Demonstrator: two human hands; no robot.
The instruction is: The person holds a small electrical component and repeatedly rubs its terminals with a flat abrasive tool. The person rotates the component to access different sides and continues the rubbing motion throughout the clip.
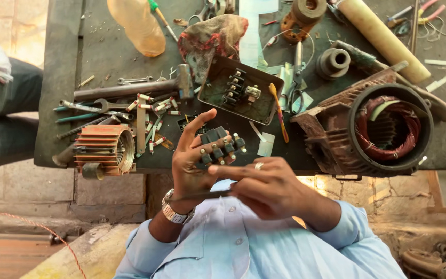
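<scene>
My left hand (188,164), with a metal watch on its wrist, holds a black terminal block (222,145) with several metal studs, raised over the near edge of the dark workbench (58,77). My right hand (267,187), with a ring on one finger, sits just below and right of the block. It pinches a thin dark tool (202,195) that points left across my left wrist. The index finger stretches toward the block's lower edge.
A rusty motor stator with copper windings (388,129) lies at the right. The bench also holds an open terminal box (236,90), a hammer (130,89), a small orange finned housing (104,149), wrenches, a rag (210,36), a plastic bottle (138,26) and a cream tube (383,39). Another person's leg (1,113) is at the left.
</scene>
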